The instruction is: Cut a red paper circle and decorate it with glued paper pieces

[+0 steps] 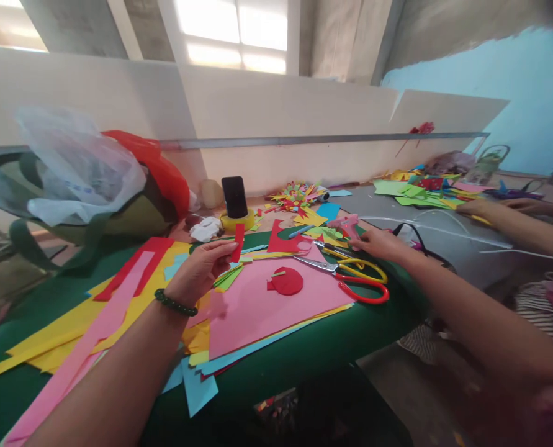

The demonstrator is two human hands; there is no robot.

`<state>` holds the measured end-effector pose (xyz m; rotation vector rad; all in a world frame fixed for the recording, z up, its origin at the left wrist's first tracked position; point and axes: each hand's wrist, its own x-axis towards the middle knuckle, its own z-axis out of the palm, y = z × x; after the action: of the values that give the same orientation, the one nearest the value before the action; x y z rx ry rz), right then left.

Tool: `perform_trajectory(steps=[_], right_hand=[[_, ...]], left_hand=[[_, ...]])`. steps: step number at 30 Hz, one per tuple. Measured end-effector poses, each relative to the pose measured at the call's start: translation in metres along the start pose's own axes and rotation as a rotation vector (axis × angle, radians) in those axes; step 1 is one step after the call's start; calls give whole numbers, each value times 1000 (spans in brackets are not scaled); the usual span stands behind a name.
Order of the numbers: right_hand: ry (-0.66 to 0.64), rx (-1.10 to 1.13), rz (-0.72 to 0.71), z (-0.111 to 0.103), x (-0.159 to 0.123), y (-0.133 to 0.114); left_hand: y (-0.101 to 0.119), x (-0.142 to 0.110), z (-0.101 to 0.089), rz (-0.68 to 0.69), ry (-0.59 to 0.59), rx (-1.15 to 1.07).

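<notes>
The left hand (211,261) pinches a red strip (239,239) above the tabletop (332,340), while the right hand (379,244) has its fingers at the handle of a pink glue gun (347,225), how firmly I cannot tell. Nearer, a red disc (291,282) lies on a pink sheet (248,323), red-handled scissors (336,272) across its right edge. Beyond, a phone (234,195) stands upright at a yellow tape roll (238,223).

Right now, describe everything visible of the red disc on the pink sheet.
The red disc is a matt cut-out, looking like paper or felt, its rim slightly angular. A small red tab juts out at its left; whether joined or separate is unclear. A narrow green strip lies across its upper left. The disc rests on the pink sheet, touched by neither left hand nor right hand.
</notes>
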<state>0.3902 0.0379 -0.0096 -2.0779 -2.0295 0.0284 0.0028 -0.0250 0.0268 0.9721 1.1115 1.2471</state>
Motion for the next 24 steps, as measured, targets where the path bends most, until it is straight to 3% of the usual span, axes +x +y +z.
perform_trajectory(steps=[4,7,11,14,16,20,24], right_hand=[[35,-233,52,-19,-29,-25],[111,-248,-89,-28,-49,-55],[239,-24,-508,-19,-71,-102],[364,55,-906,-5,-83,-140],[417,44,-1042,2,-86,-165],[473,54,-1099,9,-75,-197],[580,298,-1036,17,-57,-200]], left_hand=[[0,-3,4,-30,1,-54],[-1,-4,7,-51,-8,-63],[-4,-5,9,-76,-7,-54],[-6,-5,8,-65,-118,-34],[-8,-5,8,-47,-194,-30],[-10,-5,6,-19,-215,-67],[-10,-6,6,-25,-172,-62]])
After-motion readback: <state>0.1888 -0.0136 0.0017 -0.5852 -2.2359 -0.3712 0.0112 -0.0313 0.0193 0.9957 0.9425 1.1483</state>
